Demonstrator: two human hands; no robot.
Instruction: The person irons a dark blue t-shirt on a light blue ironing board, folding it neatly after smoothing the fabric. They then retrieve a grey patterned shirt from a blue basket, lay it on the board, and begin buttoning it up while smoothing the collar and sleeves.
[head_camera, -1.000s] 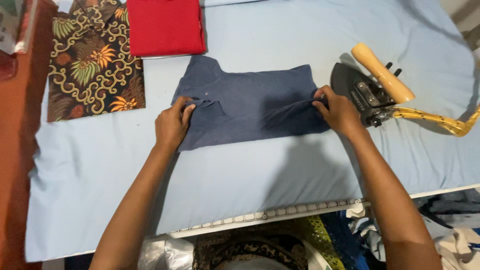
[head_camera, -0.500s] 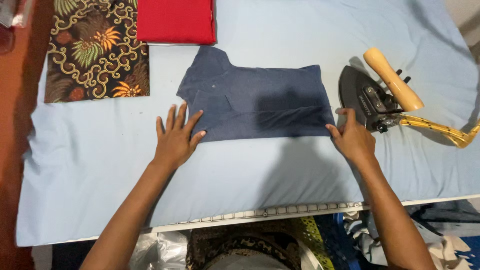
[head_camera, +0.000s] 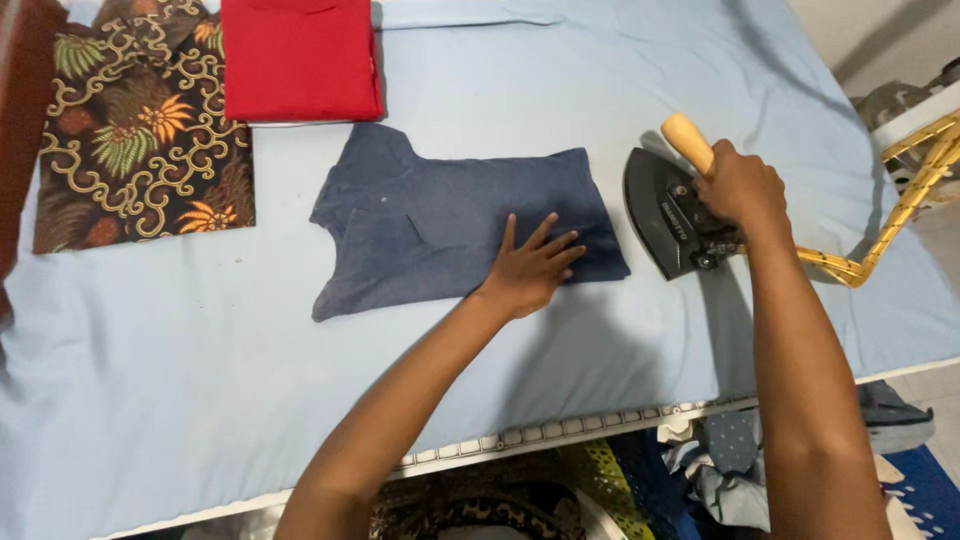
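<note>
Shirt, dark blue, folded, lying flat at the middle of the pale blue ironing table. Left hand pressed flat on its right end, fingers spread. Right hand wrapped around the wooden handle of the iron, just right of the shirt. Red cloth and patterned cloth folded at the far left.

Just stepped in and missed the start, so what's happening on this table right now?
A person is working at a table covered with a light blue sheet. The left hand lies flat, fingers spread, on a folded dark blue shirt. The right hand grips the wooden handle of a black iron resting on its side just right of the shirt. A folded red garment and a patterned floral cloth lie at the far left side.
</note>
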